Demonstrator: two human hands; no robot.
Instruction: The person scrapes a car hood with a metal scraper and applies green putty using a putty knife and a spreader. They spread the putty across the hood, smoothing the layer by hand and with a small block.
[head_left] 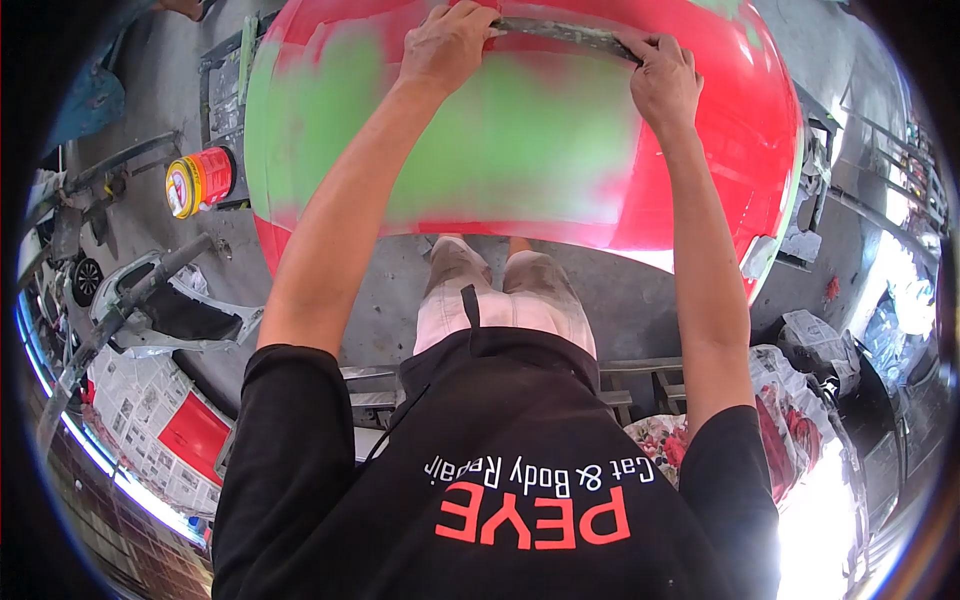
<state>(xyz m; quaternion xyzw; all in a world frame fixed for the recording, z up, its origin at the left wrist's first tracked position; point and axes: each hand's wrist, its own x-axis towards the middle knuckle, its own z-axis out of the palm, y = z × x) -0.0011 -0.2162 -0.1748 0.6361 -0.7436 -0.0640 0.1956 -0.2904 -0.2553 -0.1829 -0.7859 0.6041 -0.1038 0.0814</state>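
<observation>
A red car hood (740,150) with broad, hazy green patches lies in front of me, its near edge above my legs. Across its far part runs a long, narrow, dark sanding board (565,34), worn and speckled, with a slight bow in the view. My left hand (448,45) is closed around the board's left end. At the other end, my right hand (664,82) grips it with fingers bent over the top. Both arms reach far forward over the hood. The board's underside is hidden, as are parts of my fingers.
A red and yellow can (200,182) stands left of the hood. At lower left are a grey car part (165,305) on a metal stand and a newspaper-masked panel (140,400). Plastic-wrapped items (815,345) and metal racks sit on the right. Grey floor (620,290) shows beneath.
</observation>
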